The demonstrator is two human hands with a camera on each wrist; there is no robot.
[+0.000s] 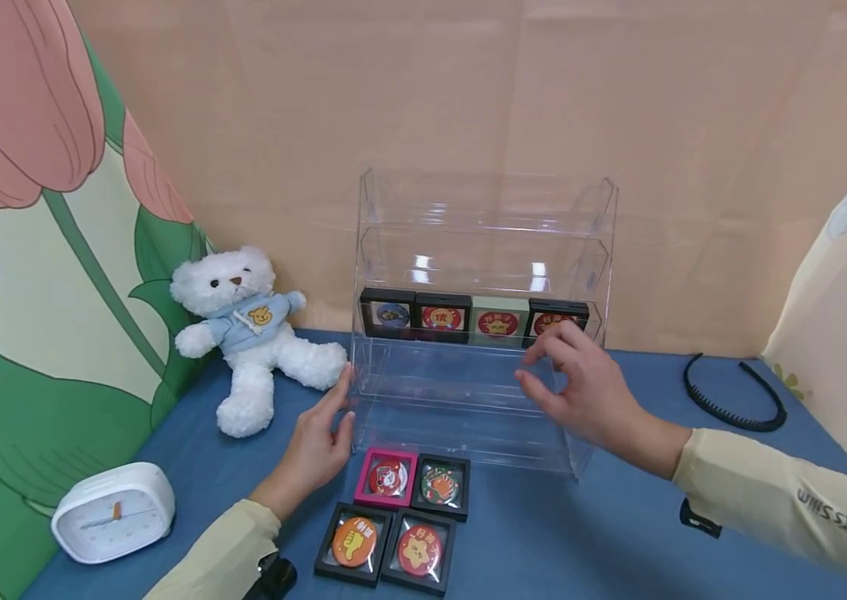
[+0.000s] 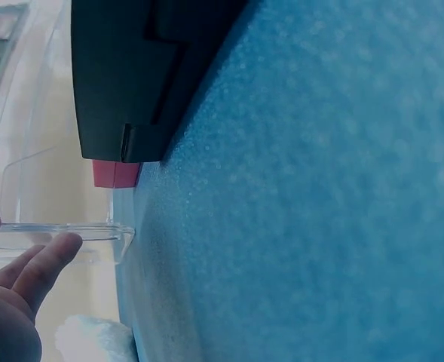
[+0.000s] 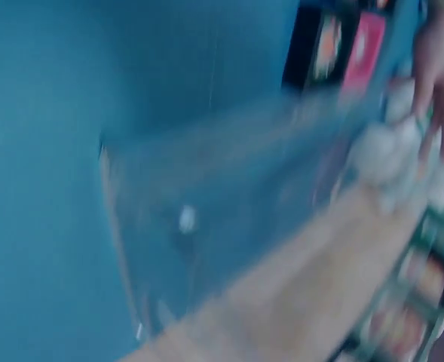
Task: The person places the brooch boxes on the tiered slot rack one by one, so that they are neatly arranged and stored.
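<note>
A clear stepped display rack stands on the blue cloth. Along its middle tier is a row of small framed badges, one in a pale green frame, the others in black. My right hand hovers before the rightmost black-framed badge, thumb and index finger apart with nothing between them. Fingers of my left hand touch the rack's left side, which the left wrist view also shows. In front of the rack lie a pink-framed badge and several black-framed badges. The right wrist view is blurred.
A white teddy bear in a blue top sits left of the rack, close to my left hand. A white clock stands at the front left. On the right lies a black coiled band. A peach backdrop hangs behind.
</note>
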